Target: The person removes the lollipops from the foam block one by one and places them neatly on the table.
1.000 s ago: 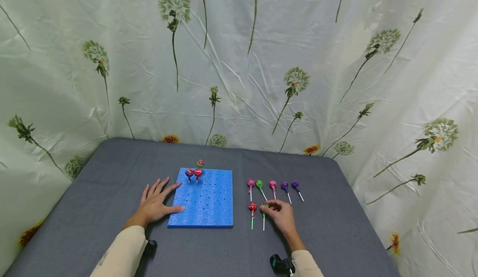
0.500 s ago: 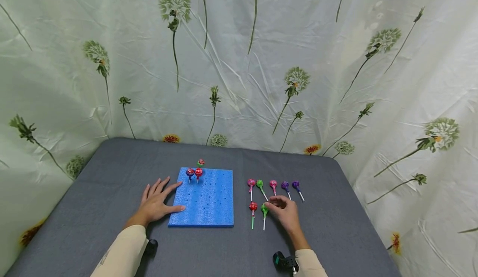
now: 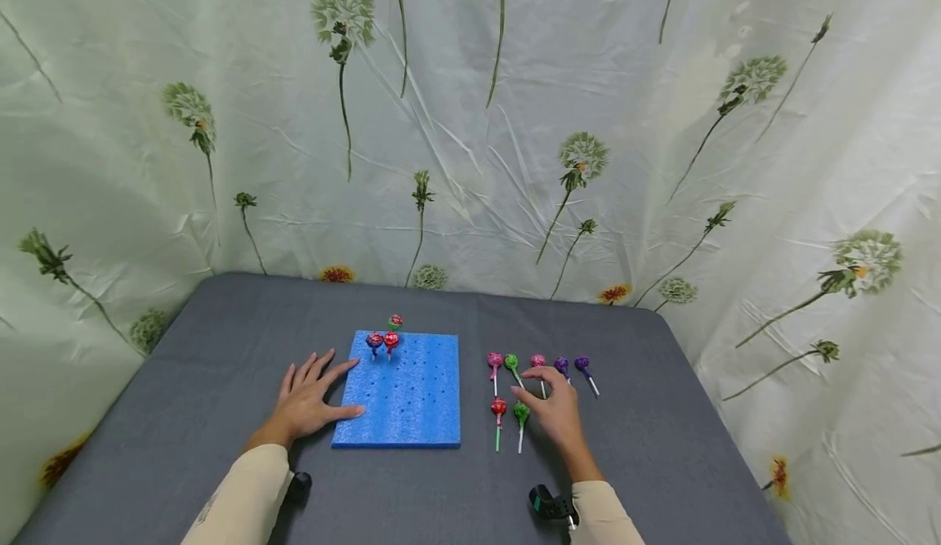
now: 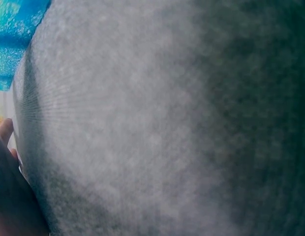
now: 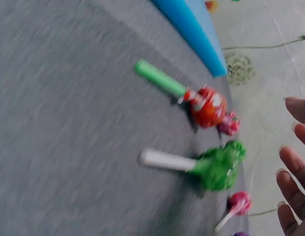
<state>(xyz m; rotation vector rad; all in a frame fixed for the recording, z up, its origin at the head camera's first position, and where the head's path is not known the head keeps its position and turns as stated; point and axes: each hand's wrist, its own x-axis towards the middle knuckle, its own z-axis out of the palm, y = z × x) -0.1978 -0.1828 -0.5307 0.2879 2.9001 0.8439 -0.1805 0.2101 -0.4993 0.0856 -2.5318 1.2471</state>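
My left hand (image 3: 303, 404) lies with fingers spread at the left side of a blue foam board (image 3: 419, 398), thumb and forefinger on its edge. Three lollipops stand in the board's back left part, among them a red one (image 3: 391, 339). My right hand (image 3: 556, 414) hovers with thumb and fingers apart and nothing between them, its thumb right by the head of a green lollipop (image 5: 219, 167). Beside that one lies a red lollipop with a green stick (image 5: 207, 107). The fingertips overlap a pink lollipop (image 3: 538, 360) in the head view.
Behind the front pair, several more lollipops lie in a row, including a green one (image 3: 511, 362) and a purple one (image 3: 583, 364). The board has rows of small holes. A dandelion-print curtain (image 3: 470, 120) hangs behind the grey-covered table (image 3: 412, 496).
My right hand has come off the front green lollipop's head and shifted slightly right and away from me, its thumb and fingers spreading. The left hand has stayed on the board.
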